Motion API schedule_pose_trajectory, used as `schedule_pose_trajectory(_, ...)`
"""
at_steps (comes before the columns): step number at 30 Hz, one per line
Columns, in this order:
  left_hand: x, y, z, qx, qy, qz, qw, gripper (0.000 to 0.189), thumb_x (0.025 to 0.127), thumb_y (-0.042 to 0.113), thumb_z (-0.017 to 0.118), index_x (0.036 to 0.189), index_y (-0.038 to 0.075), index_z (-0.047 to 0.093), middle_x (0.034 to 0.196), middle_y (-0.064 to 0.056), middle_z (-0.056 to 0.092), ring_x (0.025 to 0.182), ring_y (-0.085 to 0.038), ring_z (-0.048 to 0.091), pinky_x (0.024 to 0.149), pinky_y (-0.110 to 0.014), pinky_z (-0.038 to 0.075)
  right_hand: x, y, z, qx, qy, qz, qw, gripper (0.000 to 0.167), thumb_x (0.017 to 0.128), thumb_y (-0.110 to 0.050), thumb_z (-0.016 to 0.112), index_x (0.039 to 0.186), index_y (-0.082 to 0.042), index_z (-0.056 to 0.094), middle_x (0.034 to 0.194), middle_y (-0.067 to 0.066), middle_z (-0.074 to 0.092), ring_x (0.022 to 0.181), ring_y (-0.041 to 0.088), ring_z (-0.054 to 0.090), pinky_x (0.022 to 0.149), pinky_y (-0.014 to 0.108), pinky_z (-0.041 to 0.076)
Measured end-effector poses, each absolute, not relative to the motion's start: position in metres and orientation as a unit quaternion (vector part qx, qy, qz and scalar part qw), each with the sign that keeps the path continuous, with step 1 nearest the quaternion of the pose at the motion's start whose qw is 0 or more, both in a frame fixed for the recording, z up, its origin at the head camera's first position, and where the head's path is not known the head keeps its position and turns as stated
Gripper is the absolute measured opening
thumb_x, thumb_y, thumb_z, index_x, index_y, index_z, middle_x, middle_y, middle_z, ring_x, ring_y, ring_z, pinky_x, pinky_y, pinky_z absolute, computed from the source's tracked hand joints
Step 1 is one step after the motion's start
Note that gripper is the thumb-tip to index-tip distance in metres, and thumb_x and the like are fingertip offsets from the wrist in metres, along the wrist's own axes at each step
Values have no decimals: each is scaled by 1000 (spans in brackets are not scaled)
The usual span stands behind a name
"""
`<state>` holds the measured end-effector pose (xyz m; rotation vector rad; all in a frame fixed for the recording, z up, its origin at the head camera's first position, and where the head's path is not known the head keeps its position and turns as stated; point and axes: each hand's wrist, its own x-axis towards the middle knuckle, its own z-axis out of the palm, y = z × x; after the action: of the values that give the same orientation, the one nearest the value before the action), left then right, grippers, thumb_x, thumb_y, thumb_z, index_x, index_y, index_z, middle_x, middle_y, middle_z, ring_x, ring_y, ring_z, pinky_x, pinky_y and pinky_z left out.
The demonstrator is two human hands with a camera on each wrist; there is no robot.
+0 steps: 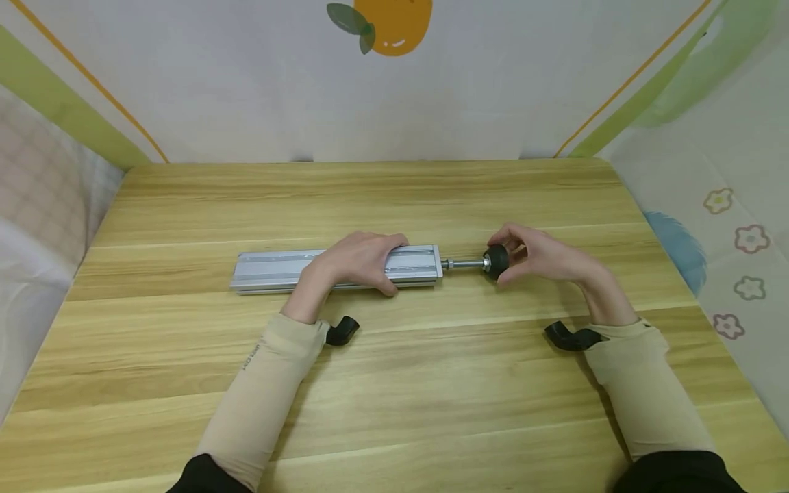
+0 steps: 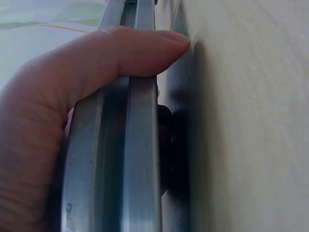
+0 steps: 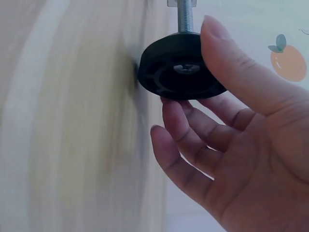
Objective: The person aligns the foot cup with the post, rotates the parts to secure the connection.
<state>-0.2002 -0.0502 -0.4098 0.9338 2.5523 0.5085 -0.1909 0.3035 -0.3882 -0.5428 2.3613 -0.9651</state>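
A silver aluminium extrusion profile [image 1: 271, 268] lies lengthwise across the middle of the table. My left hand [image 1: 360, 260] grips it from above near its right end, the thumb [image 2: 140, 50] over the near side in the left wrist view. From the profile's end plate sticks a threaded rod [image 1: 466, 263] with a nut, ending in a round black levelling foot [image 1: 496, 261]. My right hand [image 1: 542, 256] holds this foot by its rim between thumb and fingers. In the right wrist view the foot's ribbed hollow underside [image 3: 181, 79] faces the camera, and some fingertips are hidden behind it.
Both hands work over a wood-grain table [image 1: 394, 404]. A white printed curtain [image 1: 246, 96] hangs behind its far edge, with more cloth at both sides. Black curved mounts [image 1: 342, 331] stick out from the sleeves at both wrists.
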Motion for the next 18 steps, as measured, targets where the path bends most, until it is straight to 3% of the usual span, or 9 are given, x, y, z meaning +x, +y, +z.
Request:
schedule_pose_trajectory(7, -200, -50, -410, 332, 906, 183, 187, 72, 69, 38, 80, 134, 20, 56, 106, 3, 69, 89, -19, 61, 83, -36, 49, -192, 310, -388, -224, 875, -333, 270, 50, 97, -21, 70, 143, -7, 54, 112, 9, 65, 100, 17, 59, 87, 29, 50)
schedule_pose_trajectory(11, -200, -50, -410, 331, 907, 183, 186, 72, 69, 37, 80, 134, 20, 56, 106, 3, 69, 89, -19, 61, 83, -36, 49, -193, 311, -390, -227, 874, -327, 280, 50, 99, -21, 67, 146, -8, 53, 110, 9, 66, 98, 17, 61, 83, 29, 51)
schedule_pose_trajectory(18, -199, -51, -410, 330, 907, 184, 186, 74, 69, 37, 81, 136, 20, 55, 107, 3, 70, 89, -19, 61, 84, -37, 50, -194, 310, -390, -220, 864, -349, 288, 71, 87, -21, 81, 147, -7, 46, 143, 13, 54, 113, 24, 58, 96, 32, 52)
